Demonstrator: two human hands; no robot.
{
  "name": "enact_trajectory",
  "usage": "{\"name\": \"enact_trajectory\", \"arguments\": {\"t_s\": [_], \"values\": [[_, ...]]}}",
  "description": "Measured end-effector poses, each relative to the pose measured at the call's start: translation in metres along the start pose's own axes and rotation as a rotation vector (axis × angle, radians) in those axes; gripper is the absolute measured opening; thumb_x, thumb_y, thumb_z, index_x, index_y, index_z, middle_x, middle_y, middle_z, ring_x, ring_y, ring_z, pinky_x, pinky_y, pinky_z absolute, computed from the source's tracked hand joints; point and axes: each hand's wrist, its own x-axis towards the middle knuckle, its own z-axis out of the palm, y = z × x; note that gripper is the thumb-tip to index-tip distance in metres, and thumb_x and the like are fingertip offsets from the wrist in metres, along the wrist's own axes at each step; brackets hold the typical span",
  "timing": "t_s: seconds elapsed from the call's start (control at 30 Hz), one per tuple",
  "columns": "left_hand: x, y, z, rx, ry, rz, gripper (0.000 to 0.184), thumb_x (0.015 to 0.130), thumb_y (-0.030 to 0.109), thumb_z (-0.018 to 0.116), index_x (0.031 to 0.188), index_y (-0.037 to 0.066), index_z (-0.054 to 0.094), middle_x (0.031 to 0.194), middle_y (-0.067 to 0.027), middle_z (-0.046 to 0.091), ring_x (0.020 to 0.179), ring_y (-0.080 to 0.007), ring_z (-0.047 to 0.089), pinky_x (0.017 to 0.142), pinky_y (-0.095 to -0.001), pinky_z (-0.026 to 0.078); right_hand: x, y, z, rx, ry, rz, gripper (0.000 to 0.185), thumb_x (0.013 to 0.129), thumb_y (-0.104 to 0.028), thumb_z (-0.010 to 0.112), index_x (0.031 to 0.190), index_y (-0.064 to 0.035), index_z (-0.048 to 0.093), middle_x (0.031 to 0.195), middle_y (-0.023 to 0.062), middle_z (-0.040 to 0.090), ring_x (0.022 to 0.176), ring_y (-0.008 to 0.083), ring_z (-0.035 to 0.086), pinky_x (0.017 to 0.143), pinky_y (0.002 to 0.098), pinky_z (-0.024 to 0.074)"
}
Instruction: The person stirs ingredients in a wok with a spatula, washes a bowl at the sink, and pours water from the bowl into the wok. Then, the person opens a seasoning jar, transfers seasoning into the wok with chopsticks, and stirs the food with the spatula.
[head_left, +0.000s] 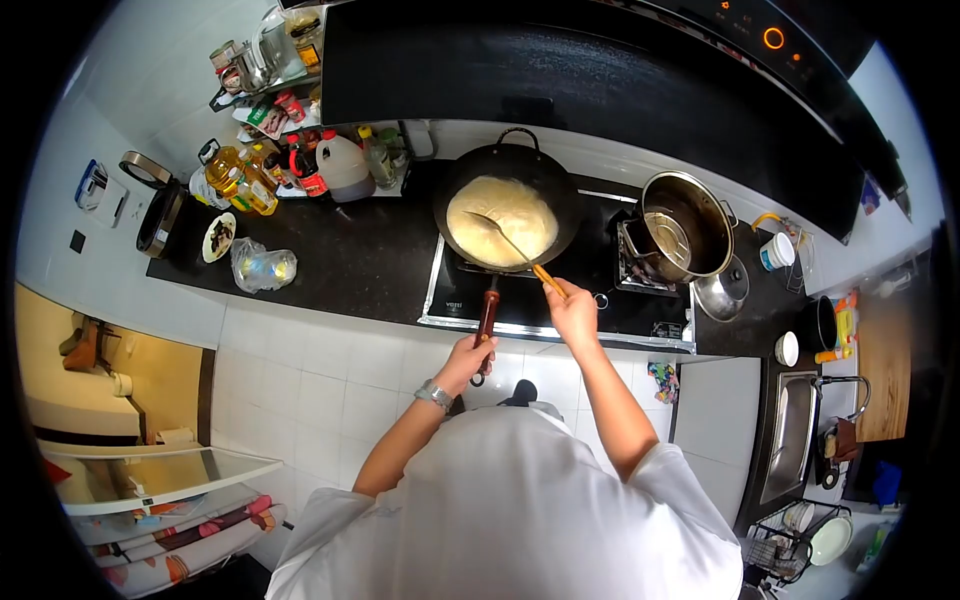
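- Wok (pixel 562 185) sat left on the stove (pixel 462 296).
- Left hand (pixel 470 362) fingers gripped its handle (pixel 489 315); right hand (pixel 574 313) fingers held a utensil (pixel 518 248) in pale liquid (pixel 525 205).
- Stirring seemed underway; the next stroke needed steadying.

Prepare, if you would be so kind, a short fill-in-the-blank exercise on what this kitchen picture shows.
1. The person's left grip holds the long dark red ____ of the round black metal wok.
2. The thin metal utensil with a light-brown handle is held in the person's ____ grip.
3. In the picture, the wok stands to the ____ of the large round steel pot.

Missing words: handle; right; left.
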Motion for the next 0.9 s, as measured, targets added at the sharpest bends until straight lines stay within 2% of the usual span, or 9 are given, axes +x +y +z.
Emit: {"name": "enact_trajectory", "arguments": {"t_s": [0.07,0.17,0.4,0.47,0.5,0.63,0.77,0.83,0.9], "values": [[0.000,0.000,0.000,-0.009,-0.007,-0.002,0.021,0.096,0.025,0.062,0.087,0.008,0.054,0.072,-0.0004,0.056,0.055,-0.0105,0.054,0.051,-0.0257,0.046,-0.002,0.002,-0.013,0.057,-0.013,-0.005,0.033,0.088,-0.028,0.067,0.110,-0.0029,0.070,0.085,0.0203,0.071,0.077,0.0310,0.071,0.070,0.0358,0.0529],[0.000,0.001,0.000,-0.018,-0.010,0.003,0.020,0.096,0.024,0.062,0.088,0.008,0.055,0.072,-0.0005,0.057,0.054,-0.0106,0.054,0.050,-0.0260,0.045,-0.006,-0.003,-0.045,0.065,-0.073,0.033,0.034,0.089,-0.027,0.068,0.111,-0.0021,0.070,0.083,0.0186,0.072,0.074,0.0243,0.070,0.069,0.0329,0.0522],[-0.002,0.003,0.000,0.007,-0.027,0.000,0.021,0.097,0.027,0.061,0.088,0.009,0.053,0.073,0.0003,0.056,0.057,-0.0097,0.054,0.052,-0.0257,0.046,-0.011,0.012,-0.067,-0.037,-0.102,0.039,0.035,0.090,-0.026,0.068,0.112,0.0011,0.069,0.085,0.0208,0.072,0.077,0.0237,0.071,0.072,0.0312,0.0524],[-0.002,0.005,0.002,0.003,-0.024,-0.003,0.021,0.097,0.027,0.061,0.088,0.009,0.053,0.073,0.0005,0.056,0.057,-0.0097,0.054,0.052,-0.0256,0.046,-0.014,0.018,-0.059,0.037,0.047,-0.036,0.036,0.090,-0.025,0.069,0.112,0.0024,0.068,0.089,0.0203,0.072,0.081,0.0222,0.071,0.074,0.0297,0.0520],[-0.003,0.005,0.002,0.002,-0.017,-0.010,0.021,0.097,0.027,0.060,0.089,0.009,0.054,0.073,0.0006,0.056,0.057,-0.0097,0.054,0.052,-0.0255,0.046,-0.014,0.021,-0.058,0.087,0.036,0.026,0.035,0.091,-0.024,0.068,0.114,0.0030,0.068,0.091,0.0170,0.073,0.082,0.0175,0.069,0.076,0.0284,0.0511],[0.000,0.000,0.000,-0.008,-0.026,0.005,0.019,0.096,0.024,0.061,0.093,0.007,0.055,0.073,-0.0006,0.056,0.054,-0.0106,0.053,0.050,-0.0262,0.045,-0.006,0.048,-0.039,0.241,0.083,0.066,0.036,0.092,-0.025,0.067,0.116,0.0030,0.067,0.090,0.0122,0.073,0.083,0.0111,0.063,0.077,0.0268,0.0498],[-0.006,0.006,0.001,0.011,-0.019,-0.017,0.019,0.096,0.025,0.061,0.093,0.007,0.055,0.073,-0.0007,0.056,0.056,-0.0107,0.053,0.051,-0.0261,0.046,-0.011,0.041,-0.037,0.208,0.146,0.092,0.036,0.093,-0.024,0.067,0.118,0.0031,0.066,0.093,0.0119,0.073,0.085,0.0104,0.063,0.078,0.0259,0.0494],[-0.005,0.008,0.003,0.011,-0.014,-0.022,0.019,0.097,0.025,0.061,0.093,0.007,0.055,0.073,-0.0007,0.056,0.056,-0.0107,0.053,0.052,-0.0260,0.046,-0.013,0.040,-0.037,0.349,0.227,-0.058,0.036,0.095,-0.022,0.065,0.121,0.0021,0.065,0.096,0.0109,0.072,0.087,0.0098,0.062,0.078,0.0251,0.0489],[-0.005,0.004,0.002,0.045,-0.011,0.017,0.023,0.097,0.033,0.060,0.087,0.012,0.054,0.072,0.0023,0.057,0.056,-0.0072,0.055,0.048,-0.0217,0.041,-0.013,0.046,-0.033,0.351,0.197,-0.028,0.036,0.095,-0.021,0.065,0.122,0.0017,0.064,0.097,0.0107,0.072,0.087,0.0096,0.062,0.079,0.0247,0.0486]]}}
